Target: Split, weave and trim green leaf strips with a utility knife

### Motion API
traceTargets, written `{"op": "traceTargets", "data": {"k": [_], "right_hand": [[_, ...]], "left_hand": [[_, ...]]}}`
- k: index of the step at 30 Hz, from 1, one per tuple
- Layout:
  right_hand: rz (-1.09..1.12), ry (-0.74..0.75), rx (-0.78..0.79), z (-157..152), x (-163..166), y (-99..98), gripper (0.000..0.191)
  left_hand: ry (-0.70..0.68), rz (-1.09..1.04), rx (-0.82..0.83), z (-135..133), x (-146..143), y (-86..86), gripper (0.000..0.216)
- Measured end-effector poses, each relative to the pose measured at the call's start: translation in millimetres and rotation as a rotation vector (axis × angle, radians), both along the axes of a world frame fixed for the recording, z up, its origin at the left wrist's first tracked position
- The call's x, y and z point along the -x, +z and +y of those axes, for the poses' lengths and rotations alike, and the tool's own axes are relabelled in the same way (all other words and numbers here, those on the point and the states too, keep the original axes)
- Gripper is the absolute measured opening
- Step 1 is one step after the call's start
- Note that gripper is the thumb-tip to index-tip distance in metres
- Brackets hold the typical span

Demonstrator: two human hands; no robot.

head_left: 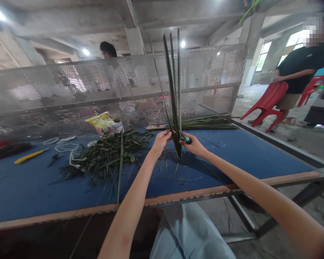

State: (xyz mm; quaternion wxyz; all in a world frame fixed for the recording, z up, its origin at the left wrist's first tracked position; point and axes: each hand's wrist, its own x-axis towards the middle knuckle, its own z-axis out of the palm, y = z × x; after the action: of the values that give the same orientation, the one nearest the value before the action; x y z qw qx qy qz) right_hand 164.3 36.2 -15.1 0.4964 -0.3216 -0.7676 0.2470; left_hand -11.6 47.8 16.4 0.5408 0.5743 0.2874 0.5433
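Several long green leaf strips [172, 82] stand upright over the blue table, their lower ends close to its surface. My left hand [162, 141] is closed on them from the left, thumb and fingers pinching near the lower part. On the other side my right hand [193, 144] is closed around a small tool with a black and teal handle [187, 139], held against the strips; its working end is mostly hidden. Small green scraps [175, 167] lie on the table below my hands.
A heap of cut leaf pieces [105, 154] lies left, with a yellow-handled knife [31, 156] and white cord [70, 151] beyond. Long strips [207, 123] lie at the back right. A perforated metal screen [140, 86] borders the table. A person stands behind a red chair [271, 100].
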Motion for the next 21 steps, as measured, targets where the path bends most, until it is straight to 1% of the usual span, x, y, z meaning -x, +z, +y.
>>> {"op": "traceTargets", "data": {"k": [4, 7, 12, 16, 21], "right_hand": [[-0.010, -0.039, 0.008, 0.6, -1.0, -0.7, 0.028], [0.004, -0.019, 0.017, 1.5, -2.0, -0.4, 0.029], [-0.007, 0.019, 0.058, 3.3, -4.3, 1.0, 0.035], [-0.075, 0.030, 0.066, 3.0, -6.8, 1.4, 0.037], [-0.193, -0.019, 0.032, 2.5, -8.9, 0.0, 0.034]], "left_hand": [[0.006, 0.022, 0.006, -0.4, 0.2, 0.0, 0.025], [-0.024, 0.021, 0.015, -2.7, 0.1, 0.7, 0.027], [-0.089, -0.006, 0.041, -5.9, -0.9, 1.9, 0.027], [-0.123, -0.008, 0.006, -5.7, -1.1, 1.8, 0.025], [-0.100, 0.000, 0.017, -3.2, -0.1, -0.1, 0.024]]}}
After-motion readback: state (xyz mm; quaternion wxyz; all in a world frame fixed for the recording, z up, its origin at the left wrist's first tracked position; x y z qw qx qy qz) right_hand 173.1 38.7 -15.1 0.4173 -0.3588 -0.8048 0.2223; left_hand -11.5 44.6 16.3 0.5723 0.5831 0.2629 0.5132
